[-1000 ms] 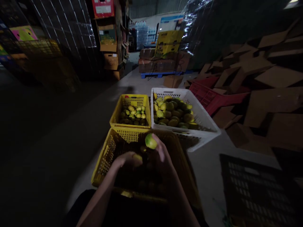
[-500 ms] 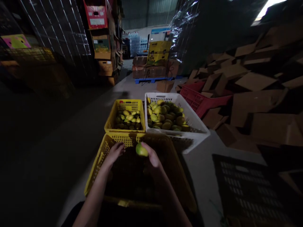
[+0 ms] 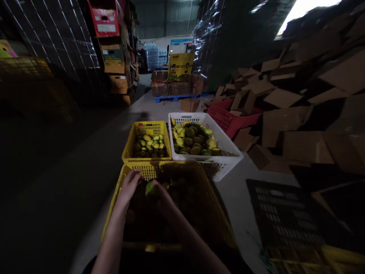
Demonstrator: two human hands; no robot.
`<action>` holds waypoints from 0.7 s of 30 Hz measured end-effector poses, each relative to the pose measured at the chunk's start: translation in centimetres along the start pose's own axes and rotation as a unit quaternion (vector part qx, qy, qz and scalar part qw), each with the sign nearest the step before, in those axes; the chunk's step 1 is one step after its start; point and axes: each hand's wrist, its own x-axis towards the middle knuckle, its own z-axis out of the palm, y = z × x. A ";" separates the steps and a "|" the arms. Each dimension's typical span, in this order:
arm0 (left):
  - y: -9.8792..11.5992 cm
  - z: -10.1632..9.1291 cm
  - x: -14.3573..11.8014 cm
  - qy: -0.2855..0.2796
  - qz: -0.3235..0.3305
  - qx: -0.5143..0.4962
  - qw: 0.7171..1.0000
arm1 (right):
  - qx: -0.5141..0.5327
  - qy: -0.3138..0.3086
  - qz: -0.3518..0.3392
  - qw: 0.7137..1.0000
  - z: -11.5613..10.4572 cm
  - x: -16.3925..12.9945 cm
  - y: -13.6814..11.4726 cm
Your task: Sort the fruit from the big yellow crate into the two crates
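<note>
Green fruit (image 3: pixel 149 187) sits pinched in the right hand (image 3: pixel 159 194), low inside the big yellow crate (image 3: pixel 114 205). The left hand (image 3: pixel 129 186) rests beside it, fingers spread, holding nothing I can see. Looks like sorting; next comes a lift over the crate's far rim to the small yellow crate (image 3: pixel 128 142) or white crate (image 3: pixel 228 146) just ahead.

1. One head-worn camera looks forward and down from close above the near yellow crate (image 3: pixel 122 179) at 6 o'clock.
2. It faces 12 o'clock along the warehouse floor (image 3: pixel 85 152), toward a distant pallet (image 3: pixel 176 97); there is no second view.
</note>
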 end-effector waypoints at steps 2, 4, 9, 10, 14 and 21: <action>-0.1 -0.2 0.1 -0.001 0.023 0.022 0.999 | 0.035 0.043 0.009 0.998 -1.5 2.1 -3.5; -0.3 -0.2 0.1 -0.001 0.041 0.042 0.998 | 0.052 0.080 -0.009 0.995 -3.1 3.2 -6.2; -0.5 0.3 -0.4 -0.033 0.060 0.109 0.992 | -0.050 0.121 0.077 0.988 -3.2 0.2 -8.0; -0.4 0.4 -0.6 -0.049 0.066 0.135 0.987 | -0.083 0.089 0.097 0.988 -2.4 -0.9 -8.3; -0.2 0.8 -2.0 -0.130 0.093 0.248 0.955 | -0.259 -0.070 0.096 0.959 -0.8 -4.3 -12.1; 0.6 0.7 -3.7 -0.138 0.115 0.457 0.871 | -0.642 -0.034 0.074 0.762 -12.2 -0.8 -10.4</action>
